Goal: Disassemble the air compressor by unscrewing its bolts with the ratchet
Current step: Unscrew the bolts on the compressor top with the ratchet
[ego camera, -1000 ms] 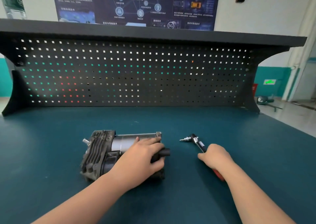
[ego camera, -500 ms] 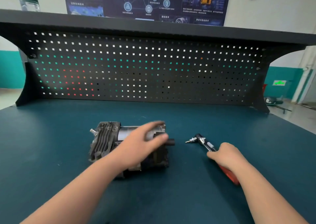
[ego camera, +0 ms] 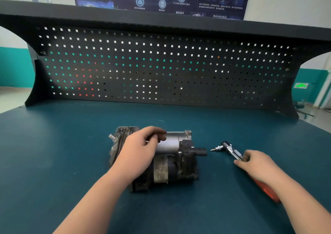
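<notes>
Grey: one air compressor (ego camera: 172,155) under left grip (ego camera: 141,149), seemingly curled; right grip (ego camera: 258,165) clutches one ratchet (ego camera: 231,150).

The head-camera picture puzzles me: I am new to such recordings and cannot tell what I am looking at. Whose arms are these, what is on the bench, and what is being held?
The camera is worn on a person's head and looks forward and down, so the two bare arms are that person's own. On the dark teal workbench top lies a grimy grey metal air compressor. The left hand rests on top of it, fingers curled over the silver cylinder. The right hand grips a chrome ratchet with a red handle, which lies on the bench beside the compressor, its tip not touching it. Behind stands a black perforated tool board.
</notes>
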